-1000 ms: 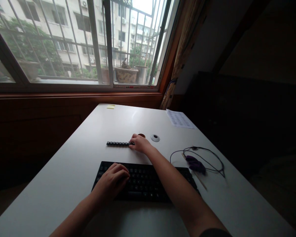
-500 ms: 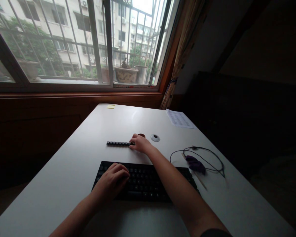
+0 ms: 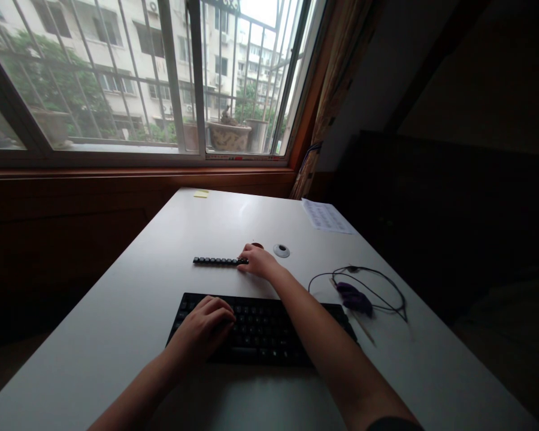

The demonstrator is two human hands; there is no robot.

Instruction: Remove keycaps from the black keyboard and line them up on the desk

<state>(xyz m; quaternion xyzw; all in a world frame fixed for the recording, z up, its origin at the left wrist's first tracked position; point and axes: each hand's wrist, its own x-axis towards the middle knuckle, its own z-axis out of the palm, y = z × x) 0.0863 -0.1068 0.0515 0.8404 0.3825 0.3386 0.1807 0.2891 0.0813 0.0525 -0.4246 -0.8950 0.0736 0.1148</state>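
A row of small black keycaps lies on the white table beyond the black keyboard. My right hand reaches across the keyboard to the row's right end. Its thumb and fingers close in a pinch on a keycap there. My left hand lies over the left part of the keyboard, its fingers curled down and close together. The fingertips and thumb are mostly hidden, so whatever may be in them does not show.
Beyond my right hand are a small brown round object, partly covered, and a round cable-hole cover. To the right lie a looped dark cable, a purple bundle and a thin stick. Printed paper and yellow notes lie farther back.
My right hand has shifted very slightly to the right along the end of the keycap row. My left hand stays over the keyboard. The whole view has slid a touch left.
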